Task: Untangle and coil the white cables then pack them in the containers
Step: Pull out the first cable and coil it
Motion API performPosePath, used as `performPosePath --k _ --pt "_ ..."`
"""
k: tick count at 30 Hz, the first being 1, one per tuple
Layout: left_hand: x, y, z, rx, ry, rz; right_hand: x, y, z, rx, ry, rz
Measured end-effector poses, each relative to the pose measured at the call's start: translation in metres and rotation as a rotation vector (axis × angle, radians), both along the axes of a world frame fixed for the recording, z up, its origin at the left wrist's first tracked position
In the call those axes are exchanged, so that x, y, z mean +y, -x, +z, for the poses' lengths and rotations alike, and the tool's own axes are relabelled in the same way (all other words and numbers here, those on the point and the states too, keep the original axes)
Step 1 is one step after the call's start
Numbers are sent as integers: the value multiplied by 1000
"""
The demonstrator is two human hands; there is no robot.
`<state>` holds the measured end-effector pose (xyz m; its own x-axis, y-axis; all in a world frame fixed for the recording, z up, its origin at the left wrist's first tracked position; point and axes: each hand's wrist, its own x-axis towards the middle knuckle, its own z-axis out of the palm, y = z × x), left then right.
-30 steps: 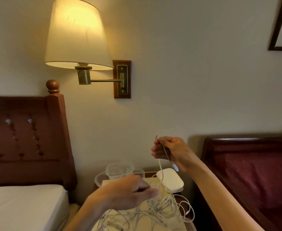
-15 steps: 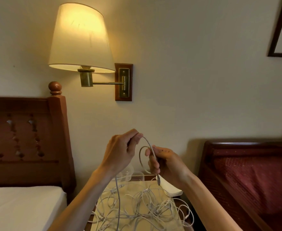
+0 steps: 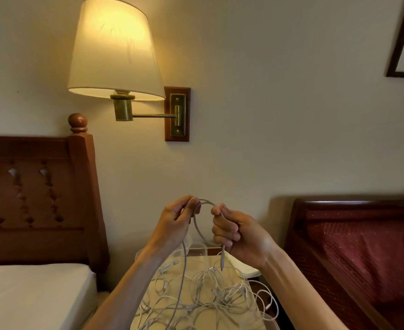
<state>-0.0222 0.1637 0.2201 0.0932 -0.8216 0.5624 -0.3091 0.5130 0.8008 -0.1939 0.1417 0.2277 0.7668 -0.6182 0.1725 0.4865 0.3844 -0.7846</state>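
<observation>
Head view: two clear containers (image 3: 197, 246) stand at the back of the surface (image 3: 153, 291), mostly hidden behind the hands; what they hold cannot be told. One white cable (image 3: 196, 225) arches in a loop between two raised hands: the left hand (image 3: 174, 222) pinches it at the top, and the right hand (image 3: 239, 234) grips it with its plug end hanging below. A tangle of white cables (image 3: 210, 294), too knotted to count, lies on the surface.

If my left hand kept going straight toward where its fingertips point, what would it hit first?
Probably the right hand: the left hand pinches the cable loop, fingertips aimed right across it. Depth between them is unclear.
</observation>
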Motion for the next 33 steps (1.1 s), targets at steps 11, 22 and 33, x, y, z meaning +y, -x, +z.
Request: performPosePath --k 11,22,33 --pt "-8 -6 -4 -42 114 132 7 3 12 212 14 -84" --pt "-3 -9 -79 42 -135 8 -7 20 33 -96 -99 -107" --pt "34 18 6 -915 -244 -318 -18 5 28 336 331 -519"
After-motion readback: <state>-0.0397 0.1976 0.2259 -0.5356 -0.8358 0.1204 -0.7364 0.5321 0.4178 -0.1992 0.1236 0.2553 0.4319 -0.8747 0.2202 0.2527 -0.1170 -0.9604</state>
